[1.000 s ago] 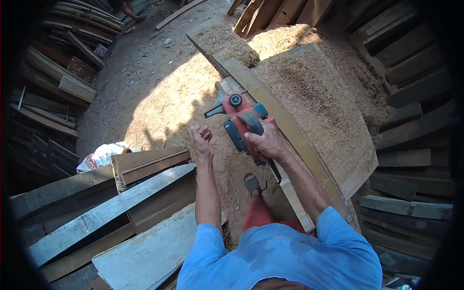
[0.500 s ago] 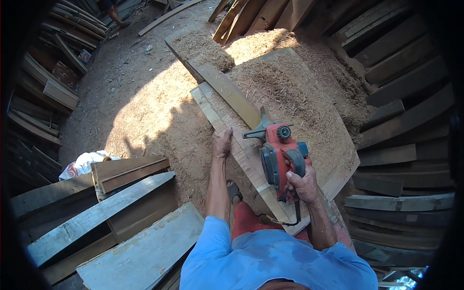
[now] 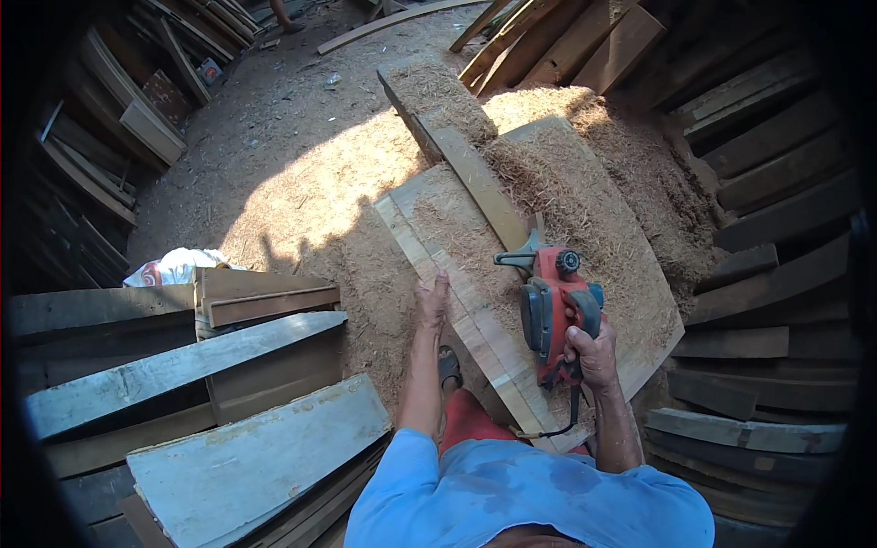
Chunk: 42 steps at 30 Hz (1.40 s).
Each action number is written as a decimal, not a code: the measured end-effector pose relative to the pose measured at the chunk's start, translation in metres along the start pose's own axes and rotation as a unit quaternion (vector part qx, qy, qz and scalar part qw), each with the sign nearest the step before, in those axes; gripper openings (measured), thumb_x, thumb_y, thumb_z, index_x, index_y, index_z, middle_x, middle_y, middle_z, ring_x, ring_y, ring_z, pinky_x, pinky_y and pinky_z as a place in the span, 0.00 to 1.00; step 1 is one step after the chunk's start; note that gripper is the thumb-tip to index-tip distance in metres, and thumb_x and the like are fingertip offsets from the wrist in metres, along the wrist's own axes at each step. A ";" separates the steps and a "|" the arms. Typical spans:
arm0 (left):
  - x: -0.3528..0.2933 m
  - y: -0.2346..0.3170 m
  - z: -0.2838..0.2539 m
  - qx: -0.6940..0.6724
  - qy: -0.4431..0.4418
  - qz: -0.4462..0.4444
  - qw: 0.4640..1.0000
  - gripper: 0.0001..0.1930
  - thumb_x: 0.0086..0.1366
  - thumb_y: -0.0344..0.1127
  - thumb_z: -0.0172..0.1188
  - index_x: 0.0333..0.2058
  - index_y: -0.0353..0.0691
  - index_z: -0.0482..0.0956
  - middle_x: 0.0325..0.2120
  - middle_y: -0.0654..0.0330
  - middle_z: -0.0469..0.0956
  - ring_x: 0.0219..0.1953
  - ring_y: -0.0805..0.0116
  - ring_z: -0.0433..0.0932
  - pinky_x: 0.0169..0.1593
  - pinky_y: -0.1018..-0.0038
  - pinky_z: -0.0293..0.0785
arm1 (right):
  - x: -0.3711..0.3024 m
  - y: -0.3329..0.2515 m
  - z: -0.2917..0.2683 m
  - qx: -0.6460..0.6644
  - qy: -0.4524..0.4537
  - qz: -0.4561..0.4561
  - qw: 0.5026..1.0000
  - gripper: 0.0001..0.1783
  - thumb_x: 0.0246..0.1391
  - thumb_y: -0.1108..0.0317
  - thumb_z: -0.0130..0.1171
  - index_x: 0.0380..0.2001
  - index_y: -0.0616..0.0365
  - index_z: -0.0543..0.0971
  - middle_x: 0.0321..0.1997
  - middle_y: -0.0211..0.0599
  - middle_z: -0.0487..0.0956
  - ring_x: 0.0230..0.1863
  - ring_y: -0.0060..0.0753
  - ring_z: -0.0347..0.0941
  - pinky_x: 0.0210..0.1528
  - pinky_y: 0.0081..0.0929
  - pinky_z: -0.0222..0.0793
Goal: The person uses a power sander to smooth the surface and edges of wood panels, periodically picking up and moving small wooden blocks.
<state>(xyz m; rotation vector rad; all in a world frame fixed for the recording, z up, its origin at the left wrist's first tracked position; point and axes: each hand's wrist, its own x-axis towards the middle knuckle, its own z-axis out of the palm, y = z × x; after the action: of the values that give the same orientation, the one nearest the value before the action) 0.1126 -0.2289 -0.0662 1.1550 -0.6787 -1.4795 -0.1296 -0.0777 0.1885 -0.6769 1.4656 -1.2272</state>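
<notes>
My right hand (image 3: 596, 354) is wrapped round the rear handle of a red and black electric planer (image 3: 551, 315). A grey fence juts from the planer's front, and a dark cord hangs from its back end. Under and left of the tool lies a pale wooden board (image 3: 461, 283), with a lengthwise line near its left edge and shavings scattered on its face. That left edge is gripped by my left hand (image 3: 432, 297), thumb on top and the other fingers mostly hidden. A narrow plank (image 3: 475, 187) lies on the work surface beyond the planer.
Shavings cover a wide panel (image 3: 653, 342) to the right. Stacked boards (image 3: 758, 274) line the right side, and more planks (image 3: 187, 374) stand at the left beside a white sack (image 3: 178, 268). A person's leg (image 3: 281, 14) shows at the far left.
The pale board now shows more of its face, its left edge farther from the planer. My left hand moved with that edge. My right hand still holds the planer, and the whole view has shifted.
</notes>
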 end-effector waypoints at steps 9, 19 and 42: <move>0.058 -0.012 0.012 0.141 0.033 0.024 0.989 0.20 0.70 0.44 0.67 0.50 0.33 0.80 0.42 0.56 0.85 0.43 0.64 0.83 0.50 0.67 0.77 | -0.005 -0.012 0.032 -0.019 -0.049 -0.045 0.998 0.23 0.60 0.58 0.67 0.50 0.62 0.76 0.21 0.25 0.74 0.19 0.17 0.69 0.23 0.21 0.69; -0.117 -0.031 0.004 0.237 -0.077 -0.108 0.962 0.15 0.69 0.42 0.66 0.37 0.35 0.77 0.28 0.61 0.77 0.30 0.71 0.75 0.35 0.68 0.73 | -0.055 0.000 0.026 -0.074 -0.024 -0.024 0.997 0.23 0.60 0.55 0.68 0.49 0.62 0.77 0.20 0.25 0.73 0.19 0.16 0.68 0.23 0.21 0.66; -0.457 -0.043 -0.036 0.366 -0.033 0.036 0.929 0.49 0.65 0.61 0.66 0.69 0.27 0.61 0.57 0.41 0.69 0.59 0.49 0.69 0.64 0.58 0.66 | -0.228 0.121 -0.058 -0.184 -0.212 0.037 0.959 0.23 0.57 0.61 0.65 0.53 0.63 0.78 0.39 0.42 0.83 0.40 0.32 0.80 0.46 0.36 0.76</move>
<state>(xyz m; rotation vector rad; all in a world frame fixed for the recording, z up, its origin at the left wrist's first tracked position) 0.1010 0.2234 0.0175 1.6121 -1.3778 -1.2272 -0.0968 0.1820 0.1523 -1.0538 1.3450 -0.6941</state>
